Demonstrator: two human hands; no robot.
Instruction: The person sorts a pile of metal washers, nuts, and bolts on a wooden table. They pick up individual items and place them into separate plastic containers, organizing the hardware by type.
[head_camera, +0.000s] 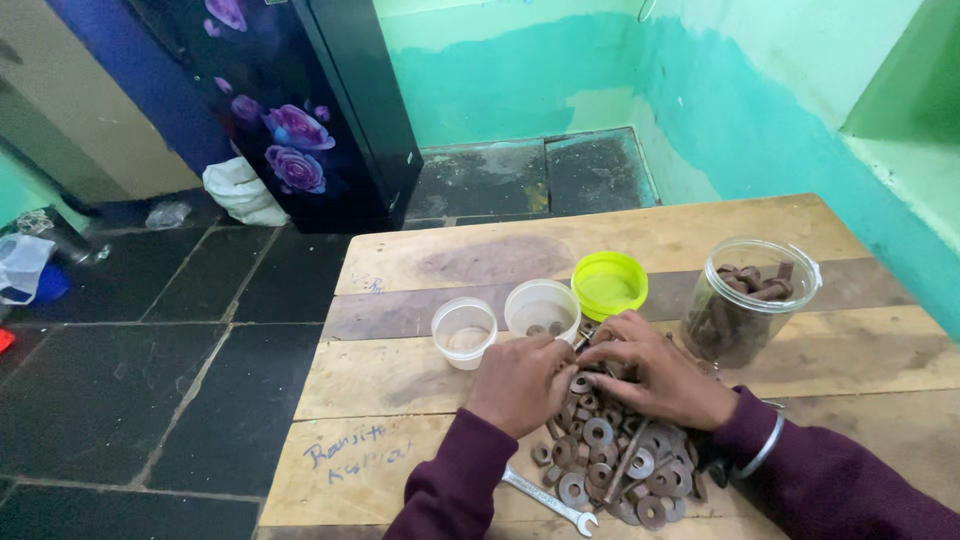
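— Where is the pile of rusty washers and nuts (612, 462) lying, and what are the hands doing with it?

— It is lying on the near part of the wooden table (700, 232), spreading toward the front edge. The left hand (518, 383) and the right hand (655, 372) are both resting on its far side, knuckles up, fingertips meeting over the hardware. The fingers are curling down into the pieces, so whether either hand is actually pinching something cannot be told.

— What is sitting around them?

— Just beyond the fingertips, two small clear cups are standing side by side: one cup (464, 331) looking empty, the other cup (542, 309) holding a few small pieces. A lime-green lid (609, 285) is lying just past those, and a clear jar of bolts (748, 301) is leaning on its side to the right. A wrench (548, 503) is lying at the near edge, touching the pile.

— What could be going wrong here?

— The cups are looking light and are standing very near the knuckles, so a sideways sweep of the left hand is likely tipping one. The washers nearest the front edge are risking a roll onto the dark tiled floor (150, 380) if the pile is being pushed toward the person. The tilted jar, probably, is also prone to spilling if the right sleeve (840, 480) is nudging it.
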